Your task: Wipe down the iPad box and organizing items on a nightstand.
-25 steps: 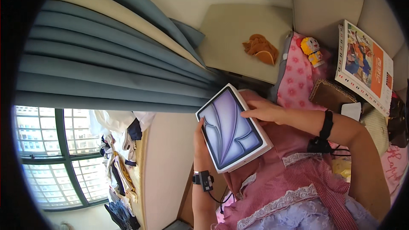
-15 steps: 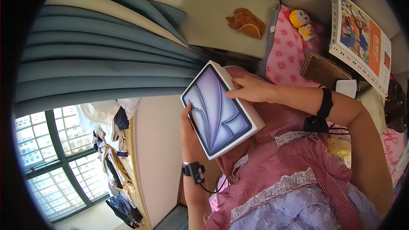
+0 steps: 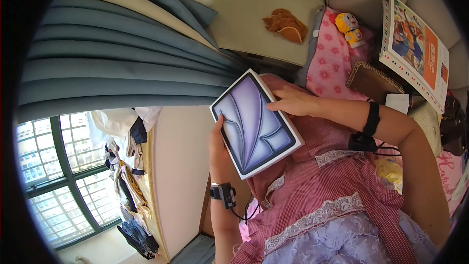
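Observation:
A flat white tablet box (image 3: 254,122) with a purple and blue swirl picture on its lid is held up in front of my body, tilted. My left hand (image 3: 219,142) grips its left long edge, the thumb lying on the lid and the other fingers hidden behind. On the opposite long edge, my right hand (image 3: 290,101) rests with its thumb and fingertips against the rim, some fingers out of sight. A checked red and white garment (image 3: 332,186) with lace trim lies behind and below the box.
Blue-grey curtains (image 3: 132,63) hang at the left, above a window (image 3: 63,176) and hanging clothes (image 3: 129,181). A brown cloth (image 3: 286,25) lies on a beige surface. To the right are a yellow toy figure (image 3: 349,29), a spiral-bound calendar (image 3: 415,44) and a brown bag (image 3: 371,79).
The box has turned slightly so its lid faces me more squarely and less of its right side shows. Both hands keep hold and have shifted a little.

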### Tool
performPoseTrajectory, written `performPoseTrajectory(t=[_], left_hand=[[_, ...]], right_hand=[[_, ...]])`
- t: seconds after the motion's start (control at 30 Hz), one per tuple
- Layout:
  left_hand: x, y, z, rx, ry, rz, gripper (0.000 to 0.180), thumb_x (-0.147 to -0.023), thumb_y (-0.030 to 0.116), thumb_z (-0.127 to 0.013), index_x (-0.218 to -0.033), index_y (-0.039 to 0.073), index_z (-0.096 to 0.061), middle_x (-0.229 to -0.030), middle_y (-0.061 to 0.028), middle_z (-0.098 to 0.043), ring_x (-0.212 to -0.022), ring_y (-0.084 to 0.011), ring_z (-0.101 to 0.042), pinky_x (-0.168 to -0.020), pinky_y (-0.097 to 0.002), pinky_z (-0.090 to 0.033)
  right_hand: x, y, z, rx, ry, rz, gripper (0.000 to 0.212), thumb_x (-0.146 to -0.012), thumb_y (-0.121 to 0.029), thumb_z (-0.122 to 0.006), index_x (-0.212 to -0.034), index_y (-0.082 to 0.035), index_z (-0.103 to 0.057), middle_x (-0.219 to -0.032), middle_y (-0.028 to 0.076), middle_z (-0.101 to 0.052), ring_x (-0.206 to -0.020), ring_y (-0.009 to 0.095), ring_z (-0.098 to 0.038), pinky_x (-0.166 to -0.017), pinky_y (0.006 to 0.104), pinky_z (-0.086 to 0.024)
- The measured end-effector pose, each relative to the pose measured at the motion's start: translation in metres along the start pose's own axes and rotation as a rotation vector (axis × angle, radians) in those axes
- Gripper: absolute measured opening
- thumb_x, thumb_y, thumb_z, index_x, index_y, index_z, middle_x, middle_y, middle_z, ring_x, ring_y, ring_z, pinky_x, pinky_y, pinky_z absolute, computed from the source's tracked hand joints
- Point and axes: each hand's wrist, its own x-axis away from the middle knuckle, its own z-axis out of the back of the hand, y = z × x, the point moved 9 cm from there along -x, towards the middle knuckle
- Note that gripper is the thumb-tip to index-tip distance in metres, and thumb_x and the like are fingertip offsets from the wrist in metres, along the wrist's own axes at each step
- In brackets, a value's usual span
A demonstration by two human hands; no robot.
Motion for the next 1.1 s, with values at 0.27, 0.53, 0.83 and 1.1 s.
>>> performPoseTrajectory(t=[0.27, 0.53, 0.83, 1.1], left_hand=[[-0.029, -0.006, 0.046, -0.362, 0.089, -0.157, 0.05, -0.104, 0.041, -0.054, -0.127, -0.003, -0.057, -0.112, -0.0134, -0.068, -0.093, -0.0212, -0.071, -0.079, -0.0336, -0.059], [-0.046, -0.001, 0.052, -0.564, 0.135, -0.307, 0.047, -0.105, 0.039, -0.052, -0.116, -0.005, -0.063, -0.103, -0.0116, -0.069, -0.089, -0.0187, -0.067, -0.077, -0.0314, -0.053], [-0.037, 0.017, 0.057, -0.984, 0.392, -0.489, 0.05, -0.1, 0.045, -0.056, -0.107, -0.004, -0.064, -0.102, -0.0212, -0.069, -0.098, -0.0328, -0.065, -0.087, -0.0406, -0.048], [-0.014, 0.029, 0.039, -1.187, 0.578, -0.865, 0.034, -0.098, 0.032, -0.058, -0.118, 0.005, -0.062, -0.125, -0.0226, -0.059, -0.117, -0.0443, -0.055, -0.095, -0.0484, -0.045]], right_hand=[[-0.012, 0.014, -0.003, 0.409, -0.019, -0.001, 0.068, -0.092, -0.051, -0.06, -0.136, 0.001, -0.055, -0.135, 0.032, -0.053, -0.129, 0.044, -0.049, -0.108, 0.0454, -0.04], [-0.018, 0.016, 0.006, 0.52, 0.019, 0.067, 0.061, -0.088, -0.048, -0.063, -0.121, 0.004, -0.061, -0.124, 0.029, -0.061, -0.117, 0.04, -0.059, -0.101, 0.0444, -0.045], [-0.01, 0.007, 0.0, 0.529, 0.094, 0.05, 0.06, -0.087, -0.046, -0.066, -0.121, 0.003, -0.06, -0.125, 0.025, -0.062, -0.117, 0.04, -0.06, -0.097, 0.0458, -0.048], [-0.028, -0.041, 0.042, 0.644, 0.24, 0.11, 0.058, -0.085, -0.042, -0.071, -0.126, -0.003, -0.059, -0.125, 0.024, -0.056, -0.122, 0.043, -0.053, -0.102, 0.0484, -0.046]])
